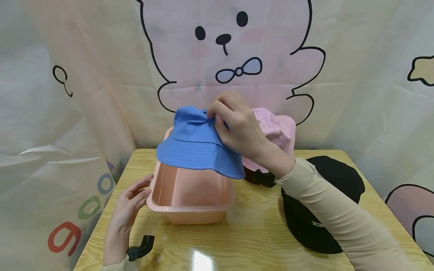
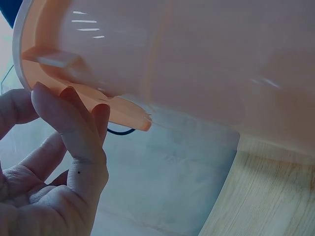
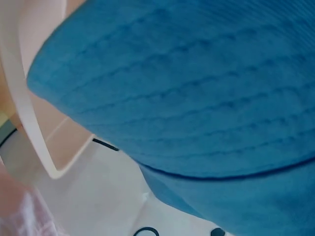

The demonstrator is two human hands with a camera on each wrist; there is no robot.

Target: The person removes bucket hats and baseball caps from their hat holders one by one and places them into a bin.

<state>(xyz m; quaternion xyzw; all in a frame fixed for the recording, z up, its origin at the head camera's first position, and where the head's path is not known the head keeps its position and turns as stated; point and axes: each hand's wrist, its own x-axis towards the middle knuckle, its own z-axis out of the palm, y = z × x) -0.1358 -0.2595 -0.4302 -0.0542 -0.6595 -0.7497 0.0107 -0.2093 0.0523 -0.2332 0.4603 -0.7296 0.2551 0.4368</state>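
Note:
Above the peach plastic basin, a blue bucket hat hangs with its brim downward. My right hand pinches the hat's crown near the top. In the right wrist view the stitched brim fills much of the picture, and that hand is hidden. My left hand is at the basin's left rim. In the left wrist view its curled fingers hold the rim's edge from outside.
A pink hat stands behind the right hand, with something dark brown beneath it. Under the right forearm lies a black cap, a tan edge showing below. All are on a wood-grain table before a printed cloth backdrop.

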